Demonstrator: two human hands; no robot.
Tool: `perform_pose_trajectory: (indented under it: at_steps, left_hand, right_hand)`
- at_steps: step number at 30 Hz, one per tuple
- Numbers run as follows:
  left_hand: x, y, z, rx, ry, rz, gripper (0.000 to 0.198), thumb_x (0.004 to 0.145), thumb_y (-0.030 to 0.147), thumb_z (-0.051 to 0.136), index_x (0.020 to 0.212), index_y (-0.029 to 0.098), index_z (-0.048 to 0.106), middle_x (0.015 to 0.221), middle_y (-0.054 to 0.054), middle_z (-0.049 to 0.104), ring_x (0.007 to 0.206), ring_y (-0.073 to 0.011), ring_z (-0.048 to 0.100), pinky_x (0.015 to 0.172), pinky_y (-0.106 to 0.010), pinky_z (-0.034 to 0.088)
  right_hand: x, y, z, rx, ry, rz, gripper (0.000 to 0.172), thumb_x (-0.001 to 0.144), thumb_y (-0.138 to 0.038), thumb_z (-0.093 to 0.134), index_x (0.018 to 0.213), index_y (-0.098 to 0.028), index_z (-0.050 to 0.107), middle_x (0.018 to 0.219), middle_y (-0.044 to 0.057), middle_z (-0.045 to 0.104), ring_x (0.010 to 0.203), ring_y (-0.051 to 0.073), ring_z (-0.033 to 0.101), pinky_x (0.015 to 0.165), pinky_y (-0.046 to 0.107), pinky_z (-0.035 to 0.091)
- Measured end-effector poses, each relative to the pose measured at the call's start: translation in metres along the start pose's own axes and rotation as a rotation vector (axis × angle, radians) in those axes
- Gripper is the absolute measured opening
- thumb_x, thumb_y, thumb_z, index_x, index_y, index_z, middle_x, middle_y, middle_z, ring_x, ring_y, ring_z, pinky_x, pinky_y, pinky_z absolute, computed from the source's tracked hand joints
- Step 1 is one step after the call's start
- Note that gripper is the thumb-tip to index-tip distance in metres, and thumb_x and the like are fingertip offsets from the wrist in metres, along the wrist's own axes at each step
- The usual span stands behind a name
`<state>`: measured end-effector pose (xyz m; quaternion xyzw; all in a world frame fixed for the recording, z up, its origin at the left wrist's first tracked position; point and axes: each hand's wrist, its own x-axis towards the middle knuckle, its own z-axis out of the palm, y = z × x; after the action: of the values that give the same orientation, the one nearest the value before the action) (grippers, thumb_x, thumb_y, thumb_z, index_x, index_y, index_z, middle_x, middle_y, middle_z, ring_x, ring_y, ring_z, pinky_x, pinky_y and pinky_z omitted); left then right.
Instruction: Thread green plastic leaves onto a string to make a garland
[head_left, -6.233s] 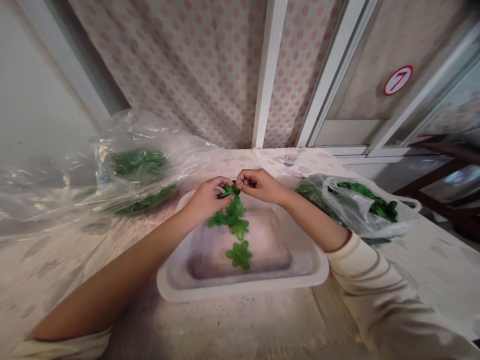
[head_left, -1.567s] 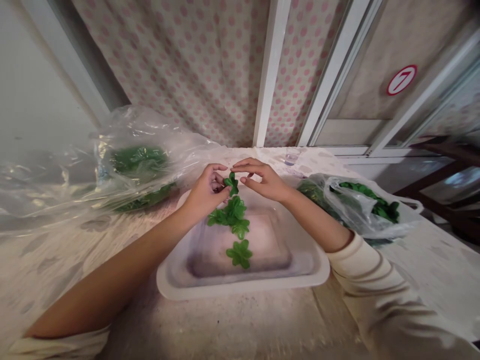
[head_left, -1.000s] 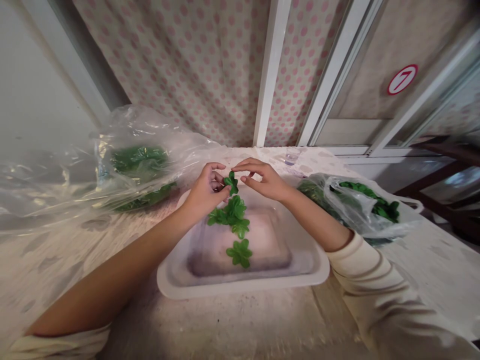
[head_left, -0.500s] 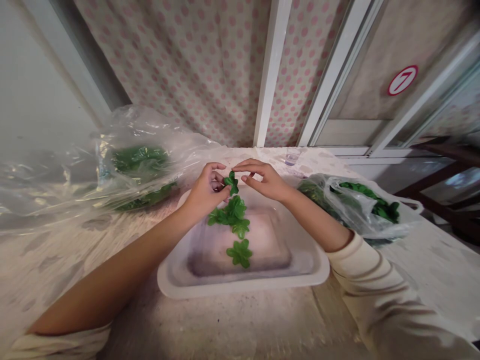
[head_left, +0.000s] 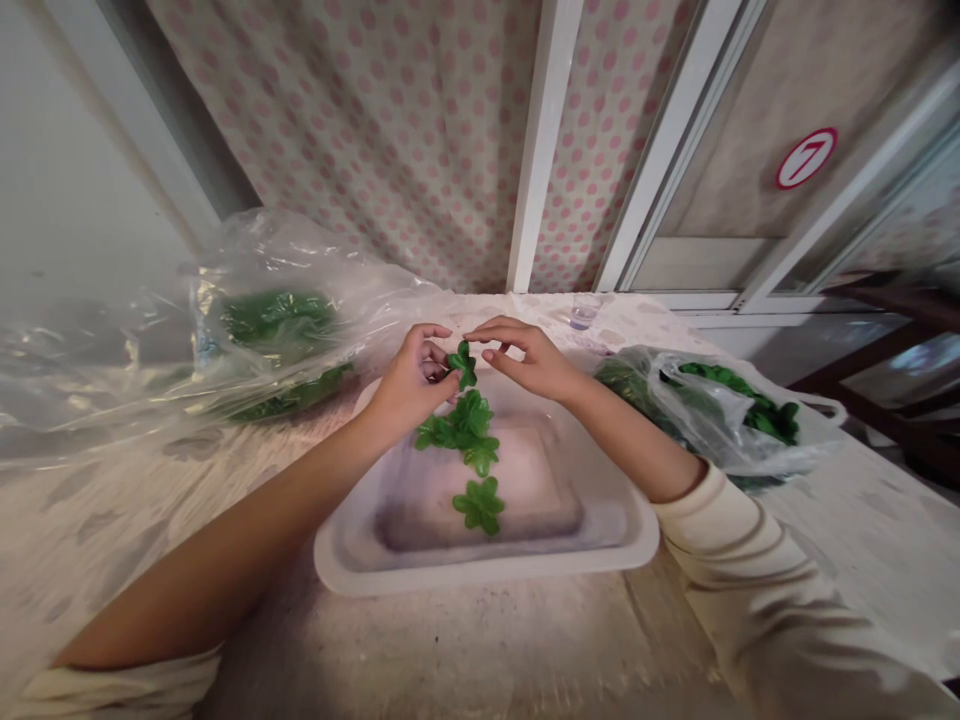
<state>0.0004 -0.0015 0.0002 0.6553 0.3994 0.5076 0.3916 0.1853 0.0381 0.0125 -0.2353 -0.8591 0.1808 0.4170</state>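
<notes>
Between the fingers of my left hand (head_left: 421, 372) is a green leaf rosette (head_left: 463, 365), shiny like plastic, held above the far part of a white tray. My right hand (head_left: 531, 362) hovers just right of it, thumb and fingers apart, the fingertips close to the rosette's top; whether they touch it I cannot tell. Inside the white tray (head_left: 480, 577), several similar rosettes lie clustered below my left hand. Nearer to me, a single green rosette (head_left: 480, 506) rests apart from that cluster.
A large clear plastic bag (head_left: 285, 260) with green pieces lies at the left. Another clear bag (head_left: 709, 420) of green leaves sits right of the tray. A small clear cup (head_left: 583, 312) stands at the table's back, before a dotted curtain (head_left: 390, 130).
</notes>
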Motion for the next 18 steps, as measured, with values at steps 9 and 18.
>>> perform_pose_trajectory:
  at_steps: [9,18]
  left_hand:
    - [0.0002,0.0000,0.0003,0.007,-0.001,0.004,0.043,0.067,0.013,0.062,0.102,0.021,0.038,0.072,0.008,0.045,0.050,-0.0056,0.055,0.050,-0.022,0.051]
    - [-0.0001,-0.0001,0.0001,0.007,-0.009,0.007,0.043,0.068,0.014,0.062,0.103,0.021,0.038,0.072,0.008,0.045,0.050,-0.0058,0.056,0.050,-0.023,0.052]
  right_hand:
    - [0.0003,0.0007,0.0004,-0.008,0.010,-0.012,0.021,0.083,-0.026,0.051,0.098,-0.019,0.065,0.094,0.007,0.062,0.086,0.016,0.058,0.066,0.027,0.046]
    - [0.0003,0.0012,0.0007,-0.009,0.007,-0.005,0.021,0.084,-0.025,0.051,0.098,-0.019,0.065,0.092,0.007,0.062,0.084,0.015,0.058,0.065,0.027,0.046]
